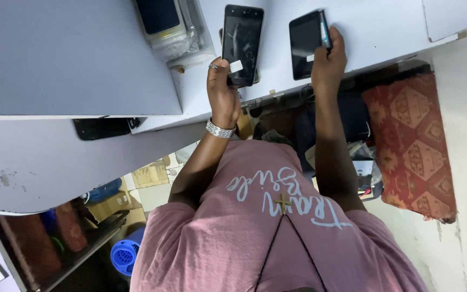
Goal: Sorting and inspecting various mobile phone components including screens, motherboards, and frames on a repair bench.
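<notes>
Two smartphones are held up over the white worktop [385, 27], one in each hand. The smartphone with the cracked dark screen [242, 43] is gripped at its lower end by the left hand [222, 94], fingers closed round it, a small white sticker showing by the thumb. The second smartphone [305, 44] — dark-screened, with a small pale tag at its lower edge — is clasped along its side by the right hand [329, 62], and a thin blue-edged piece is pressed against that side; what it is cannot be told.

As a judgement: both phones are already picked up and being compared or checked, and neither has been opened or laid down, so whatever is to be done to them appears to be at an early stage.

Of containers, a clear plastic pouch [174, 32] lies on the worktop beside the left hand, with a dark phone-like slab seen inside it. A blue perforated basket [125, 253] stands on the floor below — its contents cannot be made out.
</notes>
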